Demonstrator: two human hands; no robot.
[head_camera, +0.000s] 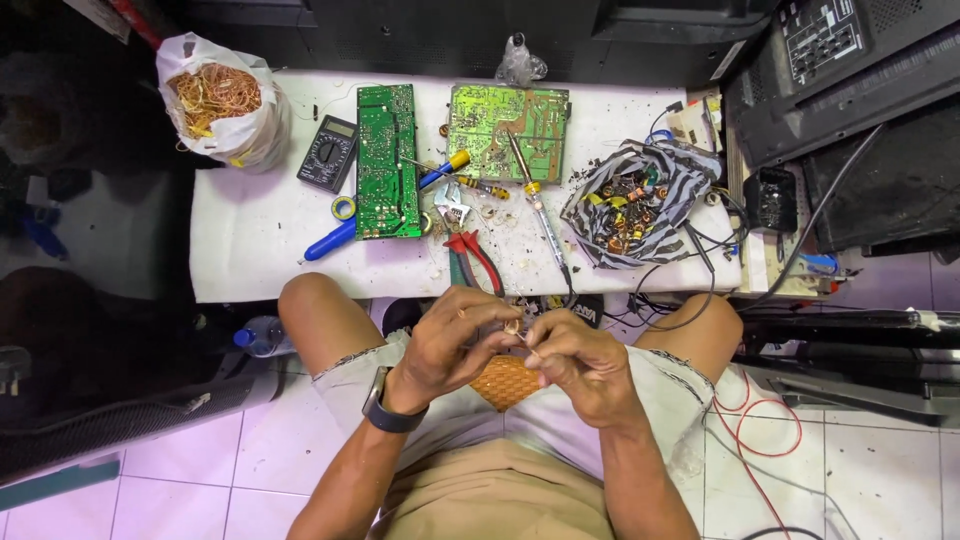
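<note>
My left hand (452, 345) and my right hand (580, 362) meet above my lap, just in front of the low white table (250, 240). Between the fingertips of both sits a small copper-wound coil (513, 327); the left pinches it while the right fingers pull at its thin wire. A dark watch is on my left wrist. Beneath the hands a woven orange stool seat (505, 382) shows between my knees. Red-handled pliers (470, 255) lie on the table edge closest to the hands.
On the table are two green circuit boards (387, 160) (505, 122), a multimeter (327, 152), a blue-handled tool (345, 232), a soldering iron (540, 210), a striped bag of coils (630, 205) and a white bag of copper wire (220, 100). Dark electronics casings stand at right.
</note>
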